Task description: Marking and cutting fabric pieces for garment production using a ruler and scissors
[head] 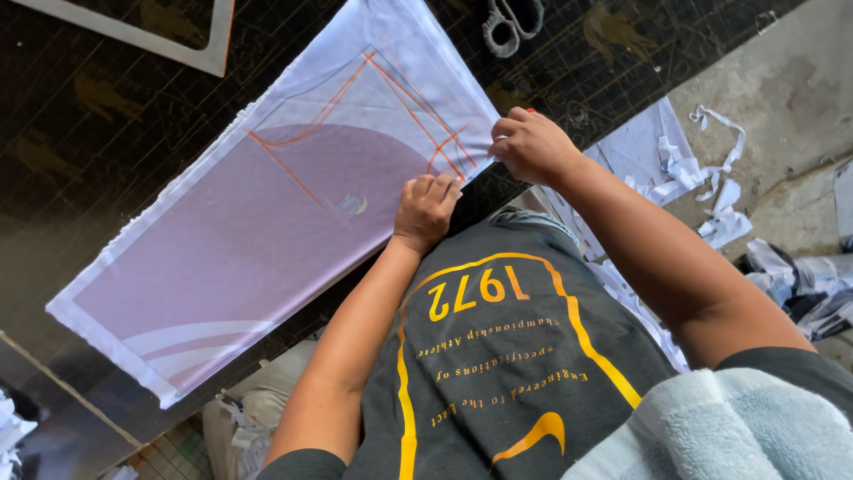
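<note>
Fabric [258,222]: pale lilac sheet with orange drawn lines, spread on dark cutting mat [98,124].
Left hand [425,210]: fingers curled, pressed on fabric edge.
Right hand [530,145]: fabric corner pinched.
Scissors [511,22]: beyond the fabric.

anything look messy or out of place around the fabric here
Yes: white fabric scraps lie strewn over the concrete floor right of the dark cutting mat. The pale fabric panel lies diagonal on the mat, under both hands, left and right.

A tailoring workshop: cutting mat [107,124], scissors [511,22], fabric scraps [711,196].
</note>
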